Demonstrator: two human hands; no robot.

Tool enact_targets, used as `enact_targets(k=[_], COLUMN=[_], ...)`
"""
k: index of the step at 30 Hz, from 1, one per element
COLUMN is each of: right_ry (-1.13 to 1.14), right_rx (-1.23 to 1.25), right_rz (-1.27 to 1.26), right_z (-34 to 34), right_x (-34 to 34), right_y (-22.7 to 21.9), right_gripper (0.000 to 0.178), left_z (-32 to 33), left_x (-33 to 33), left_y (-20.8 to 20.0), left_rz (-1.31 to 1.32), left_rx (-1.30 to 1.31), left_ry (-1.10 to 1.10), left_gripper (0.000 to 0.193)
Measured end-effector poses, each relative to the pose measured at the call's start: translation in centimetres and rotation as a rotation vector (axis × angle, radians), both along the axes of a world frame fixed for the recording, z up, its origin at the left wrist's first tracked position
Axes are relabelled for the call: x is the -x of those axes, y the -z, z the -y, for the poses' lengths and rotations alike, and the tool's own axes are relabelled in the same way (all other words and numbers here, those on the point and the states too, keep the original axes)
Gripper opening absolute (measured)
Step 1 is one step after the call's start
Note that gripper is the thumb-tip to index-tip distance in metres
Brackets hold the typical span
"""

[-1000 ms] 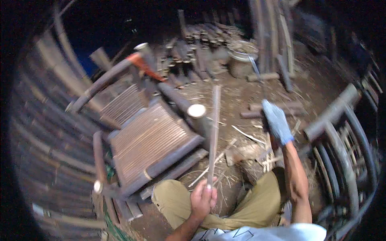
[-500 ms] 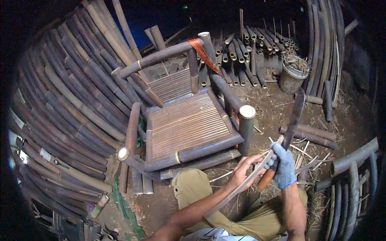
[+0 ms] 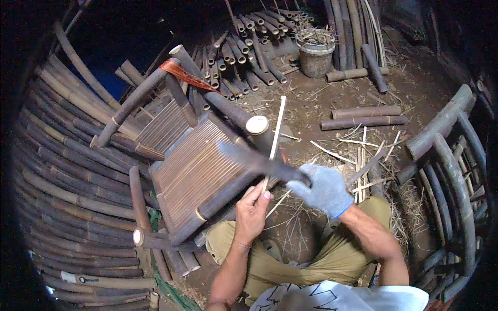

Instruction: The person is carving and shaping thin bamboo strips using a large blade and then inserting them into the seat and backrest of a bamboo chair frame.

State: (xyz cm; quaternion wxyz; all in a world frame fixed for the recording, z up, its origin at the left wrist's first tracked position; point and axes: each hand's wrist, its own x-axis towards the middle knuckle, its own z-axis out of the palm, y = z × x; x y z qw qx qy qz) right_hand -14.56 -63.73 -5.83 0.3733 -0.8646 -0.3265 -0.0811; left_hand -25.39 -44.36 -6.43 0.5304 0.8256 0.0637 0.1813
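Observation:
My bare left hand is closed on the lower end of a pale, narrow bamboo strip, which stands nearly upright. In a grey glove with a blue cuff, my right hand grips a machete. Its dark blade points left, smeared by motion, and crosses the strip just above my left fingers; whether they touch I cannot tell. The machete's handle is hidden inside the glove. Beyond my left hand stands a dark bamboo chair with a slatted seat and orange cord wrapped round its back corner.
Bamboo poles lie stacked along the left. Cut tubes are piled at the back, near a bucket of shavings. Split strips litter the ground to the right, beside a curved bamboo frame. My knees flank the work.
The view has turned right. The machete has swung from upright to pointing left across the strip. The strip, earlier slanting down along my left forearm, now stands up from my left hand.

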Motion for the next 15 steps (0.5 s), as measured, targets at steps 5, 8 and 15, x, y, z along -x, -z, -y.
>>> enact_targets(k=[5, 8, 15], right_ry=[0.098, 0.197, 0.103], right_rx=[0.080, 0.034, 0.032], right_rz=[0.039, 0.100, 0.095], right_z=[-0.4, -0.3, 0.1], right_x=[-1.1, -4.1, -3.8], right_y=[1.4, 0.6, -2.1], right_gripper=[0.053, 0.052, 0.047], left_z=[1.5, 1.9, 1.4], left_x=[1.5, 4.0, 4.9], left_y=[-0.2, 2.1, 1.2], left_rz=[-0.027, 0.044, 0.038], left_rx=[-0.087, -0.141, -0.057], left_ry=[-0.039, -0.016, -0.004], left_gripper=[0.032, 0.034, 0.036])
